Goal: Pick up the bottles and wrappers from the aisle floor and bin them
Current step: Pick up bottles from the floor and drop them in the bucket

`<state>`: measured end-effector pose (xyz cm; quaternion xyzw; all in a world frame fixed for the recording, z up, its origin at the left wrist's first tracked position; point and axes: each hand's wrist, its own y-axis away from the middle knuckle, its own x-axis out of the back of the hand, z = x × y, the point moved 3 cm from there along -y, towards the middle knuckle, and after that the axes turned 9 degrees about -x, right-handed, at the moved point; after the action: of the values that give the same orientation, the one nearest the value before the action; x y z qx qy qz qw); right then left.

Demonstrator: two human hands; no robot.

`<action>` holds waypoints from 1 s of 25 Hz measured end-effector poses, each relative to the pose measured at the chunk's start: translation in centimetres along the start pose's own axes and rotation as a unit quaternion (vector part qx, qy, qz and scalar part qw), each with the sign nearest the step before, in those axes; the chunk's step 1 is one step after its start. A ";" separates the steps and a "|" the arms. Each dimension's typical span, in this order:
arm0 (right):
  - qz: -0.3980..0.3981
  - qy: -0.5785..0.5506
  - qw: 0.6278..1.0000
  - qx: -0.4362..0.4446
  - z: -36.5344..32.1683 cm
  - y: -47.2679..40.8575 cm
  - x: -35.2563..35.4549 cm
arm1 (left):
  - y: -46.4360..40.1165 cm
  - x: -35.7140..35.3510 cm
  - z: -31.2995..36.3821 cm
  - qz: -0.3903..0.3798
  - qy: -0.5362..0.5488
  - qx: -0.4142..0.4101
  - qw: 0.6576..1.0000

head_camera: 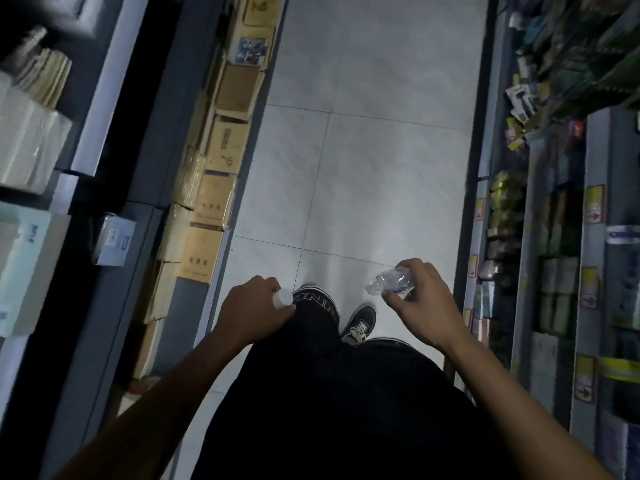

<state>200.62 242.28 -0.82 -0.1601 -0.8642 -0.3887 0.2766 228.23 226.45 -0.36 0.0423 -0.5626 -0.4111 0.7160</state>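
In right hand (420, 301), clear bottle (389, 281) lies crosswise, pointing left.

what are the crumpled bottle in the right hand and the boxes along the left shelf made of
Crumpled clear bottle held by the right hand: thin glossy transparent plastic, judging by its creases and glints. Tan boxes along the left shelf foot: matte corrugated cardboard, probably, given the flat brown faces and folded flaps.

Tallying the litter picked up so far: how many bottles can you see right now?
2. A crumpled clear bottle is gripped in the right hand; a white-capped one is mostly hidden inside the left hand. None shows on the aisle floor.
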 end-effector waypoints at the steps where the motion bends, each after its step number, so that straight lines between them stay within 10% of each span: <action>1: -0.004 0.005 1.000 0.012 -1.2 -1.7 0.6 | -0.6 0.5 -0.4 0.005 0.000 0.011 1.000; 11: 0.002 0.048 0.999 0.024 -11.4 -16.7 7.4 | -16.5 10.6 -0.4 0.035 0.001 -0.009 0.999; 25: 0.074 -0.057 0.991 -0.092 -6.6 -32.1 24.0 | -46.1 21.3 20.4 -0.022 -0.083 -0.153 0.985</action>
<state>168.04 217.96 -1.50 -0.2704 -0.8249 -0.4352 0.2387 186.78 190.67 -0.65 -0.0894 -0.5500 -0.5101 0.6552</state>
